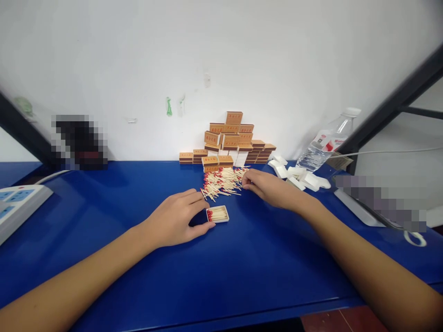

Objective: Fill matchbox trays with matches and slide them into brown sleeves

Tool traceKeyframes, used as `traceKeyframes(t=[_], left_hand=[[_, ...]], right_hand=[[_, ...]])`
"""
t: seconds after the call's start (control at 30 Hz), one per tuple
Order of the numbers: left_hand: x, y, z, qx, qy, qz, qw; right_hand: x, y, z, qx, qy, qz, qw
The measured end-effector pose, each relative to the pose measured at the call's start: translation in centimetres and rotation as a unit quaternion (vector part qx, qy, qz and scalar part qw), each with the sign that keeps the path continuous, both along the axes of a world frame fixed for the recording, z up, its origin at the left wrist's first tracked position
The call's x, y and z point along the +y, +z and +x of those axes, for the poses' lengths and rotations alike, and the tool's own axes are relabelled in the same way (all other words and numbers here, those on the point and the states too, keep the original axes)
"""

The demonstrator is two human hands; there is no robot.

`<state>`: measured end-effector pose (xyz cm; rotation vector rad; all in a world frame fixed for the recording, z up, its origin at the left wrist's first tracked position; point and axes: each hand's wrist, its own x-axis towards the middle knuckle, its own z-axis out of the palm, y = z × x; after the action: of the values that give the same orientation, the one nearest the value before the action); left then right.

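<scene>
A small white matchbox tray point(218, 214) with red-tipped matches in it lies on the blue table point(221, 276). My left hand point(176, 219) grips the tray's left end between thumb and fingers. Just beyond lies a loose pile of matches point(223, 180). My right hand point(268, 186) rests at the right edge of that pile, fingers curled and pinching at the matches; what it holds is too small to make out.
Stacked brown matchboxes point(230, 143) stand against the white wall. Several empty white trays point(297, 177) lie to the right, beside a clear water bottle point(323, 147). A white power strip point(17, 203) sits at the left edge. Blurred objects lie at the far left and right.
</scene>
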<state>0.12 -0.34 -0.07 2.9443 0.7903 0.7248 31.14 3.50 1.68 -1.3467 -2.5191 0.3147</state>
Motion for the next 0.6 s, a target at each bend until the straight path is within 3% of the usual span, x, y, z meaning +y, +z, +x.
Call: traceKeyframes(t=[0.2,0.3,0.6], left_hand=[[0.0,-0.1,0.0,-0.001,0.015,0.014,1.000],[0.0,-0.1,0.0,0.008,0.022,0.011,1.000],[-0.2,-0.1,0.1,0.001,0.008,0.017,1.000]], right_hand=[[-3.7,1.3,-3.5,0.074,0.053,0.015,0.996],[-5.4,1.1,-5.5,0.049,0.068,0.023,0.996],[-5.7,-0.1,-6.3,0.005,0.110,0.040,0.993]])
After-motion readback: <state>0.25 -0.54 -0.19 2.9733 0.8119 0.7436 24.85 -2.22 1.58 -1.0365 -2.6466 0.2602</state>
